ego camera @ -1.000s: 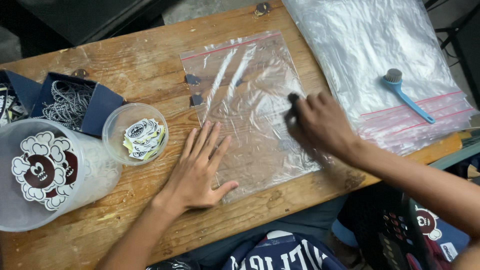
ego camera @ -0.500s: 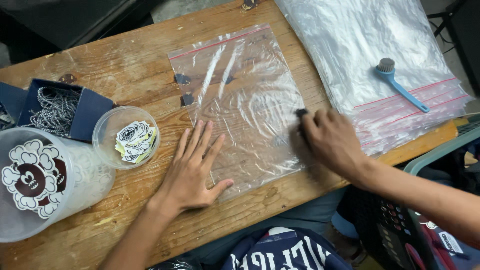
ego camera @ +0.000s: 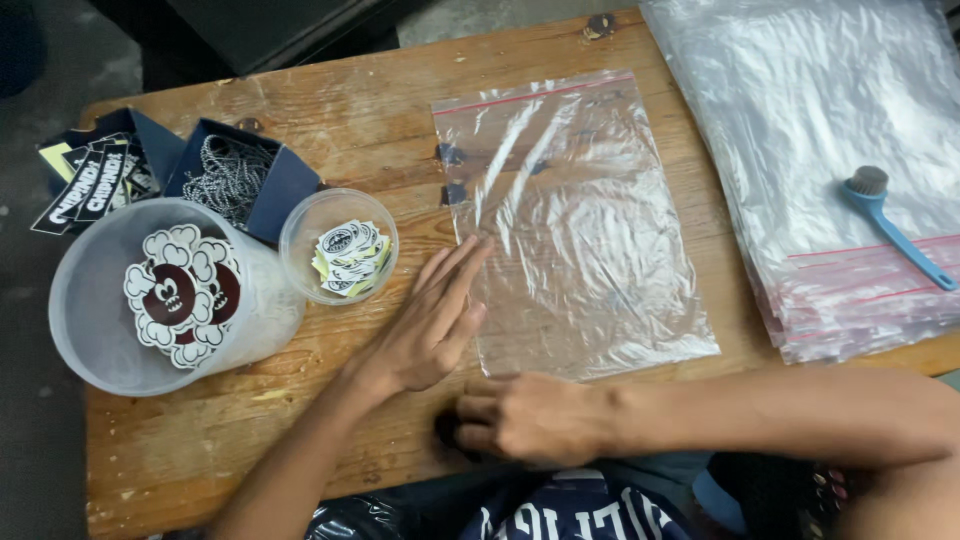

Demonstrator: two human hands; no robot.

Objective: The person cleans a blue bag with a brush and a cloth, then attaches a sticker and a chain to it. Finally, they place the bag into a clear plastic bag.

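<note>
Left hand [ego camera: 432, 325] lies flat, fingers on the left edge of a clear zip bag [ego camera: 575, 225] on the wooden bench [ego camera: 300, 100]. Right hand [ego camera: 525, 420] curls over a small dark object at the bench's near edge. Sticker tub [ego camera: 338, 245], blue brush [ego camera: 895, 228] nearby.

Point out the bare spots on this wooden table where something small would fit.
Bare wood shows along the far edge, between the navy box of chain and the flat zip bag, and at the near left corner, below the big tub. A narrow strip runs between the zip bag and the bag stack. The left side and near edge, by both hands, are crowded.
</note>
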